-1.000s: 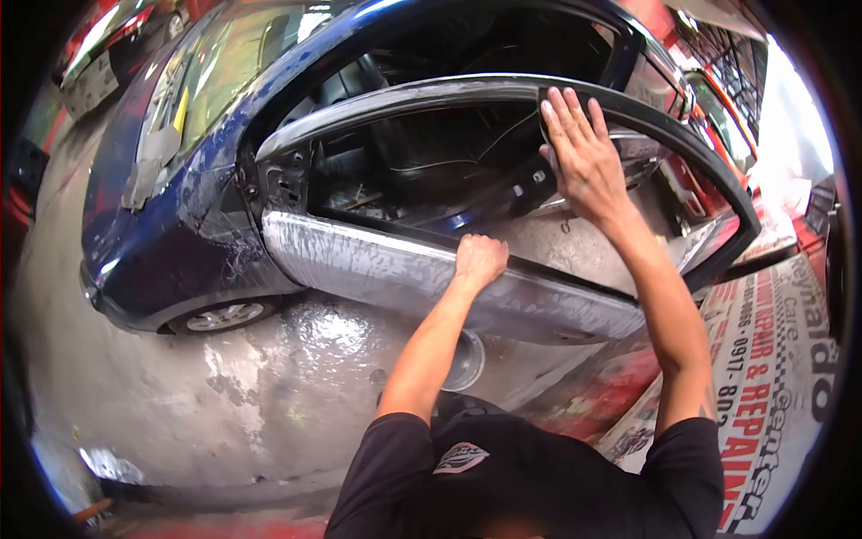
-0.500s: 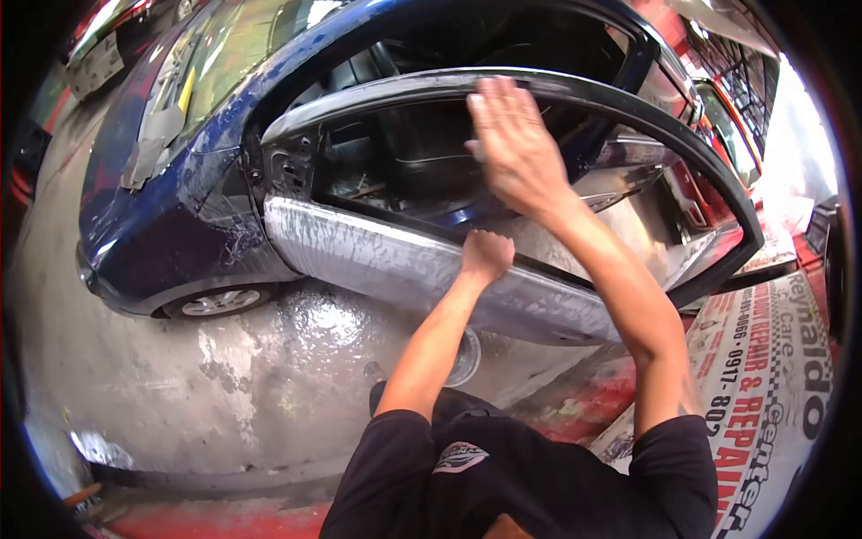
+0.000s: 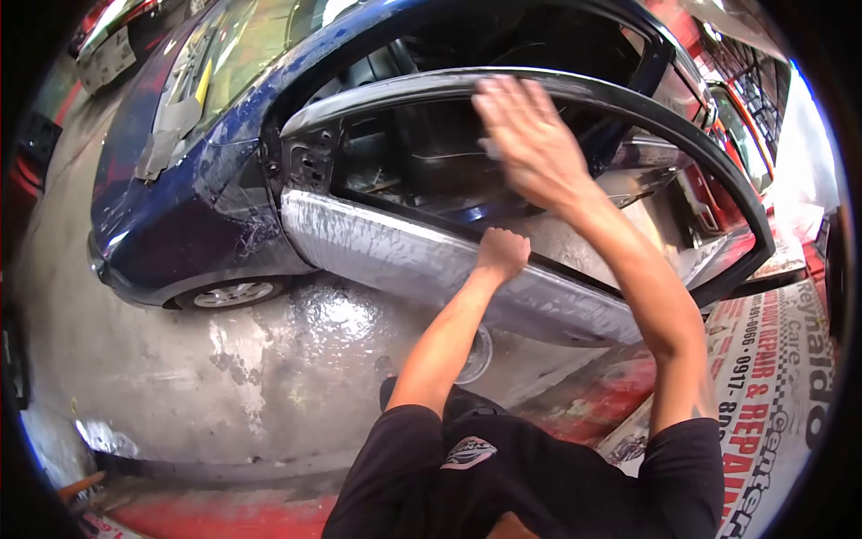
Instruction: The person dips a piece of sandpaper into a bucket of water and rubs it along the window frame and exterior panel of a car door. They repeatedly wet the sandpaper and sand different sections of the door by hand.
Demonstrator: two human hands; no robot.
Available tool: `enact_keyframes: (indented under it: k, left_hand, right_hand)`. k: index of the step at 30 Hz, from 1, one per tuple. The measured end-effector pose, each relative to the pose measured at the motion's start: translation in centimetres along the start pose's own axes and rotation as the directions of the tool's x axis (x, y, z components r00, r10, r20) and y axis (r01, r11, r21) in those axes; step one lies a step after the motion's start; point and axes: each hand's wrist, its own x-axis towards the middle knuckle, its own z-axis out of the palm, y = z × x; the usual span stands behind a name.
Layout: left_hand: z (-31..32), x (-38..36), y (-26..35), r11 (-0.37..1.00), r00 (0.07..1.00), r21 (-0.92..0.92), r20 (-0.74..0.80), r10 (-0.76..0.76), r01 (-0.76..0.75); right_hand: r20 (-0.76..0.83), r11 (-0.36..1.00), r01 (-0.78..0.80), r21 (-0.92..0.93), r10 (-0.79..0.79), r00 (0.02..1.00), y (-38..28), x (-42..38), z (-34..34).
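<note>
A blue car stands with its front door swung open; the door's skin is sanded dull grey and streaked with wet slurry. My left hand is closed on the door's upper edge at the window sill. My right hand, blurred by motion, lies flat with fingers spread on the grey window frame. A small pale pad shows under its thumb, pressed against the frame. Dark seats show through the window opening.
A round pale container sits on the wet concrete floor under the door. A printed banner with red lettering lies at the right. Another vehicle is parked at the top left, and red bodywork stands beyond the door.
My right hand has slid left along the window frame from its right part toward the middle. My left hand keeps its grip on the sill. The view has shifted slightly.
</note>
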Motion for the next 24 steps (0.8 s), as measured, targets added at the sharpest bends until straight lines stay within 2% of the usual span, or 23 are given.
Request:
enact_keyframes:
  k: [1, 2, 3, 5, 7, 9, 10, 13, 15, 17, 19, 20, 22, 24]
  left_hand:
    - [-0.3, 0.2, 0.2, 0.999, 0.998, -0.017, 0.054, -0.034, 0.035]
    - [-0.4, 0.2, 0.2, 0.996, 0.991, -0.036, 0.106, -0.076, 0.081]
    - [-0.4, 0.5, 0.0, 0.994, 0.991, -0.046, 0.088, -0.097, 0.102]
    - [0.0, 0.3, 0.2, 0.996, 0.988, -0.017, 0.129, -0.086, 0.089]
    - [1.0, -0.3, -0.1, 0.999, 0.998, -0.038, -0.052, -0.034, 0.032]
    - [1.2, -0.5, -0.4, 0.999, 0.994, -0.032, -0.111, 0.023, -0.027]
    - [0.4, -0.6, -0.1, 0.999, 0.999, -0.036, -0.043, -0.009, 0.007]
    - [-1.5, 0.3, 0.4, 0.996, 0.974, -0.022, 0.211, -0.085, 0.091]
    - [-0.4, 0.3, 0.3, 0.993, 0.976, -0.015, 0.187, -0.112, 0.117]
    - [-0.4, 0.2, 0.1, 0.993, 0.982, -0.024, 0.153, -0.107, 0.112]
    - [-0.6, 0.1, 0.1, 0.993, 0.985, -0.046, 0.144, -0.1, 0.108]
    - [-0.4, 0.0, 0.0, 0.994, 0.987, -0.049, 0.132, -0.09, 0.098]
    - [-0.1, -0.3, 0.1, 0.995, 0.989, -0.048, 0.126, -0.077, 0.083]
    - [0.1, -0.1, -0.1, 0.992, 0.99, -0.086, 0.115, -0.081, 0.091]
  right_hand:
    - [0.011, 0.997, -0.067, -0.028, 0.068, 0.998, 1.2, -1.4, -1.5]
    - [0.019, 0.993, -0.065, -0.097, 0.068, 0.998, 1.6, -2.8, -1.2]
    - [0.024, 0.985, -0.054, -0.164, 0.059, 0.998, 1.9, -3.2, -0.6]
    - [-0.028, 0.994, -0.105, 0.002, 0.106, 0.994, -0.9, -0.3, 0.6]
    - [-0.012, 1.0, 0.006, -0.008, -0.006, 1.0, -3.7, 2.8, 3.5]
    - [0.013, 0.997, 0.073, -0.008, -0.073, 0.997, -4.8, 4.1, 3.4]
    - [0.009, 0.997, 0.077, 0.017, -0.077, 0.997, -3.4, 3.4, 2.5]
    - [0.06, 0.996, -0.041, -0.075, 0.045, 0.997, 0.5, -0.9, -0.9]
    - [0.058, 0.989, -0.032, -0.142, 0.041, 0.997, 0.3, -1.8, 0.5]
    - [0.02, 0.999, -0.044, -0.009, 0.044, 0.999, -2.6, 1.3, 1.7]
    - [0.042, 0.999, 0.049, -0.014, -0.048, 0.998, -5.4, 4.4, 4.3]
    - [0.038, 0.999, 0.041, -0.007, -0.041, 0.998, -5.1, 4.4, 4.3]
    - [0.091, 0.987, 0.146, -0.072, -0.139, 0.986, -3.9, 4.2, 3.3]
    - [0.094, 0.996, 0.054, -0.077, -0.047, 0.994, -2.2, 1.7, 0.9]
